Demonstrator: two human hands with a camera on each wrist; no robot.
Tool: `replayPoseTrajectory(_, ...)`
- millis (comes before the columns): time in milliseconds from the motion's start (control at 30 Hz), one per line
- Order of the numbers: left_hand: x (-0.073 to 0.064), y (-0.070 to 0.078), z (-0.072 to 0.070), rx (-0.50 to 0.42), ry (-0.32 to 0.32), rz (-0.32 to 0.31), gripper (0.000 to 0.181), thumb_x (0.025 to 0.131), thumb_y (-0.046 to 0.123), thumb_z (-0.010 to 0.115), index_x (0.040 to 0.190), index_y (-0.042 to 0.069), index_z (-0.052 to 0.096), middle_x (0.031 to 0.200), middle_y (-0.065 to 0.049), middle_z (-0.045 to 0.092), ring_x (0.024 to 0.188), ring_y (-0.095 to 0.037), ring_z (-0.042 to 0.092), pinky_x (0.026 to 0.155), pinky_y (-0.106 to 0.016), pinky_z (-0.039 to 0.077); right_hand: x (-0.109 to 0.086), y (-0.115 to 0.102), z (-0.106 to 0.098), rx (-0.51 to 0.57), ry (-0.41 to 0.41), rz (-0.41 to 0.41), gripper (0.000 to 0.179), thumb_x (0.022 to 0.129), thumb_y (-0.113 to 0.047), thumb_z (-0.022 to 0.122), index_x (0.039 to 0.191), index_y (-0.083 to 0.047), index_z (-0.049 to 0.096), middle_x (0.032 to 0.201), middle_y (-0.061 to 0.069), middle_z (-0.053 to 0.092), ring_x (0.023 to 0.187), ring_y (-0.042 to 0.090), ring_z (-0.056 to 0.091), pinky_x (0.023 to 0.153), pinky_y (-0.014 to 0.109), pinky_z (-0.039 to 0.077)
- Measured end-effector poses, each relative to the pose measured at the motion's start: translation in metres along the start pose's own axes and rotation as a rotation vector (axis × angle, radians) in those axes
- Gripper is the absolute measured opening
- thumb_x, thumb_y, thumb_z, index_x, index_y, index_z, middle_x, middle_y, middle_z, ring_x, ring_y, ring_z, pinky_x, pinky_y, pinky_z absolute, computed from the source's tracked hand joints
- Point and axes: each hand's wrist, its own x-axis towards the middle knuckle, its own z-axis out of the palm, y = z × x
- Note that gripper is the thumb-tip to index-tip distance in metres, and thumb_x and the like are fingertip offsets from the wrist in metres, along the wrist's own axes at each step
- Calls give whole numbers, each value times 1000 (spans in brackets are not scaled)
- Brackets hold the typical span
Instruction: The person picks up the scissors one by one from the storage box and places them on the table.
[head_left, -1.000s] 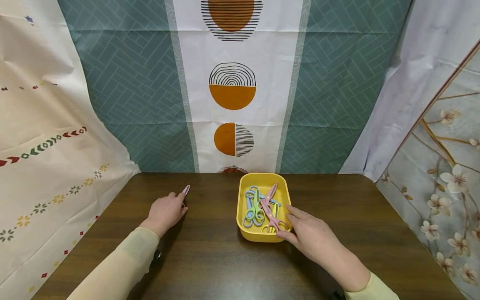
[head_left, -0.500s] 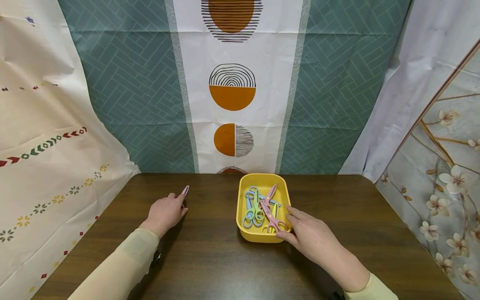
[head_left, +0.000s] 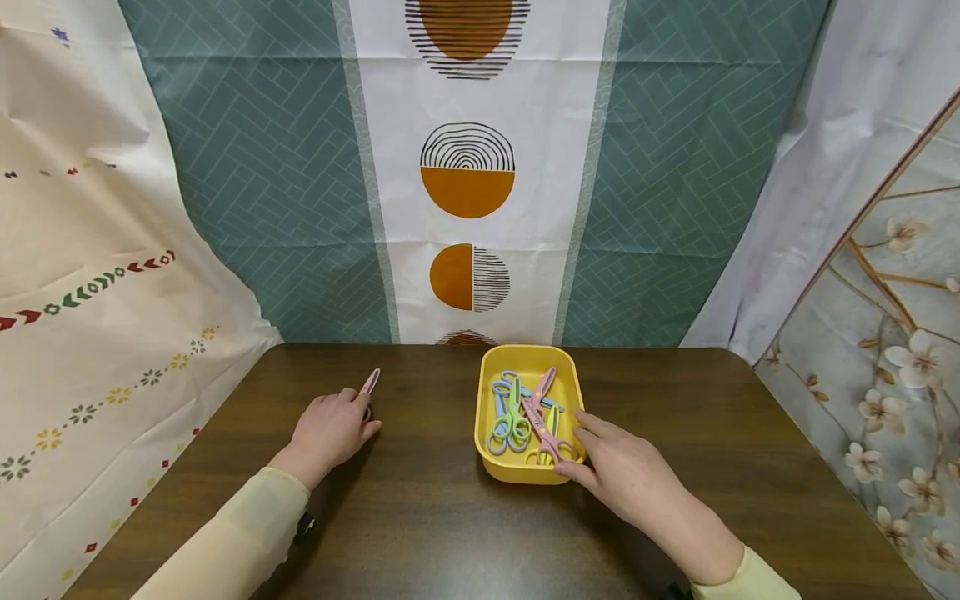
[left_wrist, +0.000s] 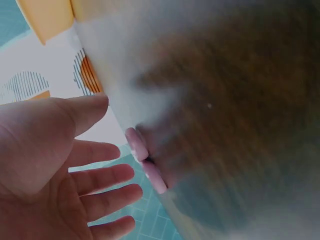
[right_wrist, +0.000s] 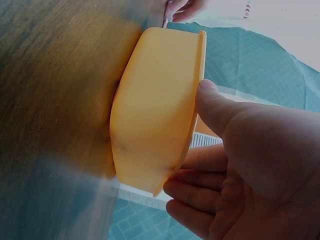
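Head view: the scissors [head_left: 371, 382] lie on the counter [head_left: 435, 533] at the left hand [head_left: 330, 432]; the right hand [head_left: 628, 467] touches the bin [head_left: 517, 475]. Left wrist: fingers spread, apart from loops [left_wrist: 154, 177]; probably light, stiff plastic, best pinched there. Right wrist: relaxed thumb and fingers rest against the rim [right_wrist: 202, 55].

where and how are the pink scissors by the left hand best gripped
Probably by the handle loops, from above on the person's side: the pink scissors lie flat on the table, blades pointing away, loops nearest the left hand.
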Motion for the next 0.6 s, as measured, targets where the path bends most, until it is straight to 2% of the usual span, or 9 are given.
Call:
replayPoseTrajectory(200, -4, 3, -6, -22, -81, -11, 42, 103, 43, 78, 118, 4, 72, 122, -18, 73, 113, -40, 73, 104, -66, 51, 0, 0, -1, -2, -12, 7, 73, 100, -52, 79, 144, 5, 68, 157, 22, 60, 137, 39, 65, 107, 56, 56)
replayPoseTrajectory(467, -6, 3, -11, -36, -186, -17, 47, 105, 47, 74, 125, 5, 72, 131, -19, 72, 117, -40, 73, 102, -66, 52, 0, 0, -2, -3, -10, 5, 73, 100, -51, 79, 144, 6, 68, 156, 23, 60, 137, 39, 65, 107, 56, 56)
replayPoseTrajectory(600, -5, 1, -10, -53, -208, -11, 49, 104, 47, 74, 127, 4, 70, 135, -20, 71, 119, -41, 73, 103, -67, 52, 0, 0, -2, 1, -13, 6, 73, 100, -51, 80, 144, 6, 68, 156, 23, 60, 137, 39, 65, 107, 56, 56)
